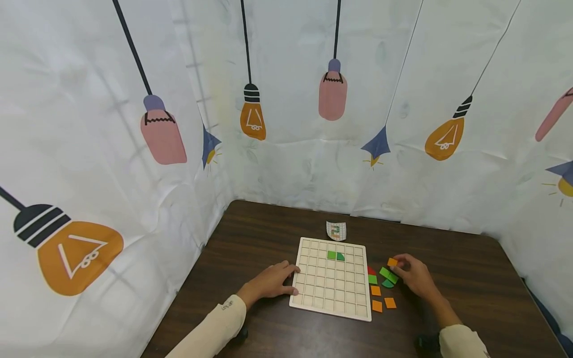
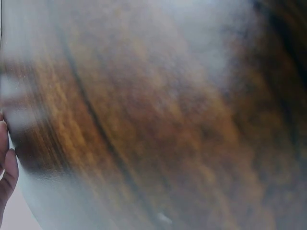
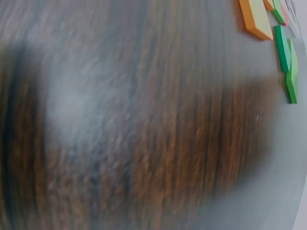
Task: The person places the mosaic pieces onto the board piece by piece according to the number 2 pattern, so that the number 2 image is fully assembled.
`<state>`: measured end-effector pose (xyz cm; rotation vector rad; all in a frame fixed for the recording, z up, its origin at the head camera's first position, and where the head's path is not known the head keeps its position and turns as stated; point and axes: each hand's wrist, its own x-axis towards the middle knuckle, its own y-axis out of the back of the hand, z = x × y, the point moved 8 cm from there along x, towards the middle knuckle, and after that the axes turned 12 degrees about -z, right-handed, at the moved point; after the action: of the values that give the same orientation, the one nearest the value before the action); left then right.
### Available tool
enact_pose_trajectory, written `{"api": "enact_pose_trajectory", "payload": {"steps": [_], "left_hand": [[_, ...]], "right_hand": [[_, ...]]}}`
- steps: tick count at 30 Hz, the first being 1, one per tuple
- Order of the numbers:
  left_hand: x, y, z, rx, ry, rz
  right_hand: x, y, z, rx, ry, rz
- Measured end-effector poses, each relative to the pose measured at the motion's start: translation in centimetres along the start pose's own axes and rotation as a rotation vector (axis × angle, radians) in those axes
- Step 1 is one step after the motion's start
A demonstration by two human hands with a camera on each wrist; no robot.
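A pale wooden board [image 1: 329,288] with a square grid lies on the table. Two pieces sit in its upper cells: a light green square [image 1: 332,255] and a darker green rounded piece [image 1: 340,256] beside it. My left hand [image 1: 272,281] rests at the board's left edge, thumb and fingers touching the rim; only some fingertips [image 2: 8,175] show in the left wrist view. To the right of the board, my right hand [image 1: 416,274] pinches an orange square tile [image 1: 392,262] between thumb and fingers. That hand is out of sight in the right wrist view.
Loose tiles lie right of the board: a red piece [image 1: 371,271], light green ones [image 1: 388,275], a dark green one [image 1: 387,284] and several orange squares [image 1: 390,303]. A small printed card [image 1: 336,231] lies behind the board. Patterned white cloth [image 1: 286,164] hangs around the dark table [image 1: 264,228].
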<state>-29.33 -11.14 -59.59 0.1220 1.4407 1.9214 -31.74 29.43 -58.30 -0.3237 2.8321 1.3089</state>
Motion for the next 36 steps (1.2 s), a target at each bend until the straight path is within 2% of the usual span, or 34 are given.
{"api": "enact_pose_trajectory", "payload": {"steps": [4,20,27,32,36], "left_hand": [[0.0,0.0,0.0,-0.004,-0.002,0.000],[0.1,-0.1,0.0,0.011,-0.023,0.016],[0.1,-0.2,0.0,0.010,-0.030,0.022],[0.1,-0.1,0.0,0.011,-0.021,0.015],[0.0,-0.1,0.0,0.004,-0.014,0.008]], "right_hand": [[0.4,-0.2,-0.3,0.033,-0.021,-0.020],[2.2,-1.4,-2.7,0.134,0.036,-0.063],[3.3,-2.5,-4.2,0.159,0.072,-0.079],[3.9,-3.3,-5.8,0.236,0.122,-0.107],[4.5,-4.0,-7.1,0.257,0.160,-0.124]]}}
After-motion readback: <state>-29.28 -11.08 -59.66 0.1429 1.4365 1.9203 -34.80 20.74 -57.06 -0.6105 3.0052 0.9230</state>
